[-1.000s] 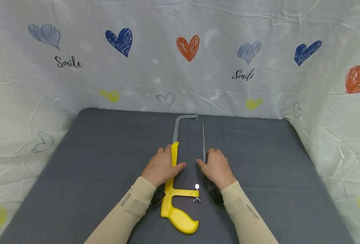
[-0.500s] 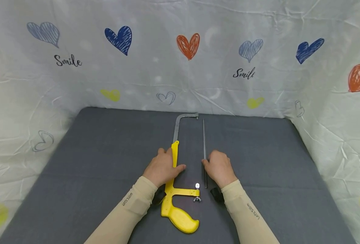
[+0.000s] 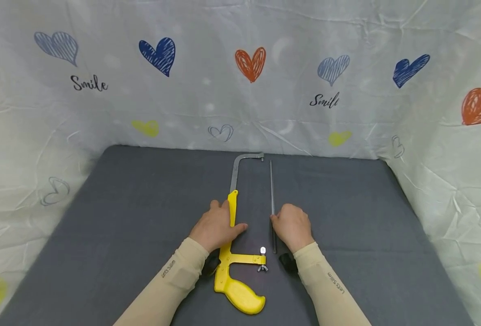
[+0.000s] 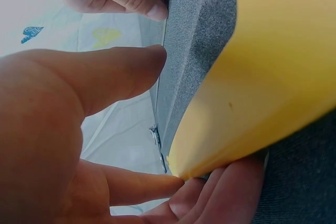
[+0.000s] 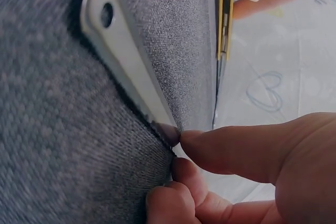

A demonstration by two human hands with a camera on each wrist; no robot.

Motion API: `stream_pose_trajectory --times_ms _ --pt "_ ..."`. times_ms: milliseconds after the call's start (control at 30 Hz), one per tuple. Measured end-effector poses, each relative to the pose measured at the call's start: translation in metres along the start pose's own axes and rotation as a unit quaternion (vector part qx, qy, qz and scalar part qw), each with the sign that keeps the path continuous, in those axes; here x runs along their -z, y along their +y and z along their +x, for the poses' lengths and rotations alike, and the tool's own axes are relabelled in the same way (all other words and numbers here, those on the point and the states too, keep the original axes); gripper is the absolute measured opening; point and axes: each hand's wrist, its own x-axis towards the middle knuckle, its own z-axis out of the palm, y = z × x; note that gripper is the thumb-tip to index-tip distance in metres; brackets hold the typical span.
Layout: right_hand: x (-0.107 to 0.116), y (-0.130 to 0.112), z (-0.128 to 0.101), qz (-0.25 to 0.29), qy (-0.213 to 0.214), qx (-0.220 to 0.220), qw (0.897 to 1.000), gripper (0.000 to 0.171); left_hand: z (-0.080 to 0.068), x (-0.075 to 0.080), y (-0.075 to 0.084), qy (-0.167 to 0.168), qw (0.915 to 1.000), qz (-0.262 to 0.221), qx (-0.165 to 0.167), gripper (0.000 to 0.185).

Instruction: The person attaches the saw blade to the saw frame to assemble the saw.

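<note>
A yellow hacksaw frame (image 3: 233, 235) with a grey metal bow is lying under the left hand (image 3: 215, 226), its bright yellow handle reaching back past the grip toward the wrist; a small silvery wing nut (image 3: 262, 267) is showing beside it; the loose blade (image 3: 272, 199) pinched by the right hand (image 3: 292, 226) is looking dark grey from above and pale silvery in the right wrist view; both sleeves (image 3: 171, 280) are showing beige with small dark lettering; a charcoal grey cloth (image 3: 142, 217) is spreading beneath both grips; beyond them a white sheet (image 3: 240, 104) is displaying navy, pale blue, orange and yellow scribbled hearts and black "Smile" script.
</note>
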Motion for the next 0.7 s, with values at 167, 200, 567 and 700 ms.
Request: stream_pose_trajectory --times_ms 167,200,567,700 --pt "-0.0013 -0.0008 0.0003 0.007 0.006 -0.003 1.000 0.046 -0.0005 0.0002 -0.0009 0.001 1.0000 0.003 0.000 0.094" --pt "-0.0017 -0.0011 0.0001 0.010 0.007 -0.005 1.000 0.047 -0.0006 0.0002 -0.0012 0.002 1.0000 0.003 -0.001 0.094" --pt "-0.0035 -0.0012 -0.0029 0.052 0.000 -0.022 0.998 0.056 -0.0028 -0.0029 -0.0016 0.004 1.0000 0.004 -0.007 0.095" --pt "-0.0031 -0.0021 -0.0011 0.057 0.018 -0.013 0.998 0.052 -0.0011 -0.0023 -0.0005 0.007 0.9999 0.007 -0.005 0.097"
